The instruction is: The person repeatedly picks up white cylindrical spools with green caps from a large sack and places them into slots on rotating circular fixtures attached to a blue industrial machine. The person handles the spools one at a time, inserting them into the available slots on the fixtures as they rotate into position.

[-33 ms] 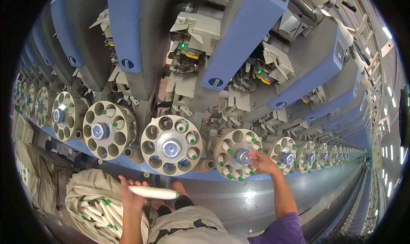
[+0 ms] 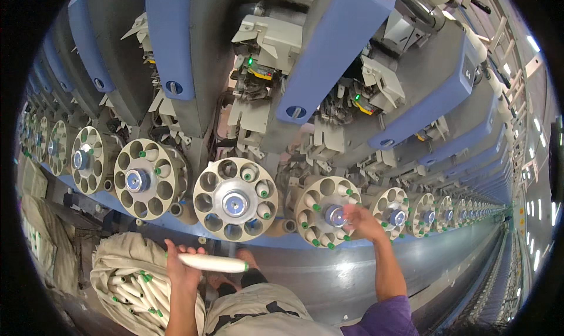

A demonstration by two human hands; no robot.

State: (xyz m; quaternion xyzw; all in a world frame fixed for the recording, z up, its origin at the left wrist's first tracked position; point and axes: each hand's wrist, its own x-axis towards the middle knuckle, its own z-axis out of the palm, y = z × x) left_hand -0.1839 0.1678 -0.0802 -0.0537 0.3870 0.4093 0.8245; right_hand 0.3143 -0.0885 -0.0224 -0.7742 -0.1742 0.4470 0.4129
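A white yarn bobbin with a green tip (image 2: pixel 214 263) lies across my left hand (image 2: pixel 183 265), whose fingers and thumb are closed around its near end. Below that hand, a cloth sack (image 2: pixel 111 251) holds several more white bobbins (image 2: pixel 138 292). My right hand (image 2: pixel 363 223) is beside the blue hub (image 2: pixel 335 216) of a round bobbin magazine (image 2: pixel 322 196), and its slightly blurred fingers look apart with nothing visible in them. Green-tipped bobbins fill most pockets of that magazine. The magazine to its left (image 2: pixel 220 217) has bobbins in a few right-side pockets.
A long row of similar magazines, including a mostly unfilled one (image 2: pixel 136 205), runs along the winding machine. Blue housings (image 2: pixel 329 48) rise above them. Another cloth sack (image 2: pixel 50 236) stands at far left. The grey floor (image 2: pixel 329 271) shows below the row.
My right hand has shifted slightly right and its fingers have drawn back a little from the hub. The bobbin in my left hand has moved slightly right.
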